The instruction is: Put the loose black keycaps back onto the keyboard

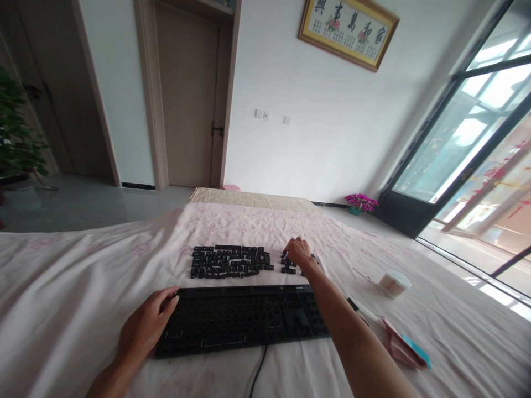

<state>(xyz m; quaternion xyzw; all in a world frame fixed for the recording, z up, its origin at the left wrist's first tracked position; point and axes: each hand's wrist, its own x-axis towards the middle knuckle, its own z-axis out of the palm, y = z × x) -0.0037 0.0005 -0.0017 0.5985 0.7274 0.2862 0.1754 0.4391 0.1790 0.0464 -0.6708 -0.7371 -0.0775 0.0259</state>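
A black keyboard base (244, 318) with its keycaps removed lies on a pale pink flowered cloth (83, 287). My left hand (145, 329) rests on the keyboard's left edge, fingers curled against its top corner. Behind the keyboard the loose black keycaps (228, 261) are laid out in rows. My right hand (299, 253) reaches over the keyboard to the smaller right-hand group of keycaps (288, 265), fingers bent down onto them. Whether it pinches a cap is hidden by the hand.
A round clear tub of cotton swabs (393, 283) stands at the right. A pink and teal item (409, 348) lies by my right forearm. The keyboard cable (258, 376) runs toward me. Doors, a potted plant (16, 138) and a large window surround the bed.
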